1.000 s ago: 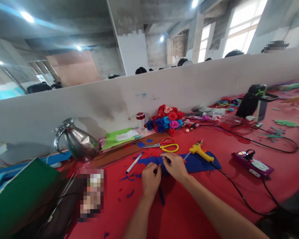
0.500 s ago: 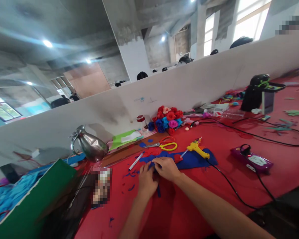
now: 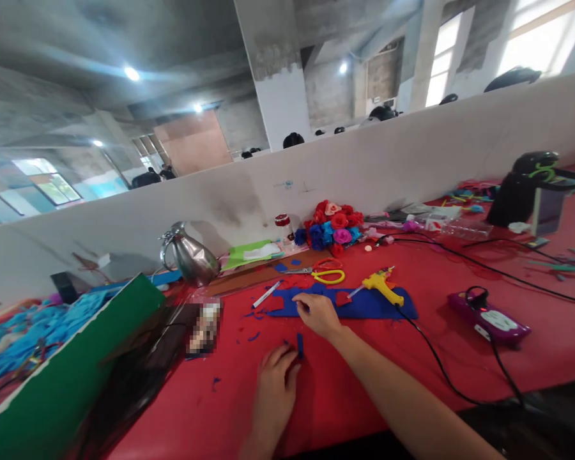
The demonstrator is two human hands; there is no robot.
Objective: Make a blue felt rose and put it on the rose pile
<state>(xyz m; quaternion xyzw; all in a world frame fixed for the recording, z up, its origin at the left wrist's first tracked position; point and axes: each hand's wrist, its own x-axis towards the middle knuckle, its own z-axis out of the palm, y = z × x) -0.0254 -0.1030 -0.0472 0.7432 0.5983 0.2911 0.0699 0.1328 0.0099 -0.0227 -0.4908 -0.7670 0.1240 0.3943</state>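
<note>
Now the right hand (image 3: 317, 314) curls over the blue cloth (image 3: 368, 308), grip impossible to tell, while nearer the red desk's (image 3: 330, 409) near edge the left hand (image 3: 274, 390), fingers parted, hovers beside a blue strip (image 3: 300, 345), probably light, limp, best pinched at one end.

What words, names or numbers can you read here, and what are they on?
None can be read for sure.
Blue marks on the white wall: too small and blurred.
White pen, yellow glue gun: any print is too small.
Blue cloth: no writing shows.
</note>
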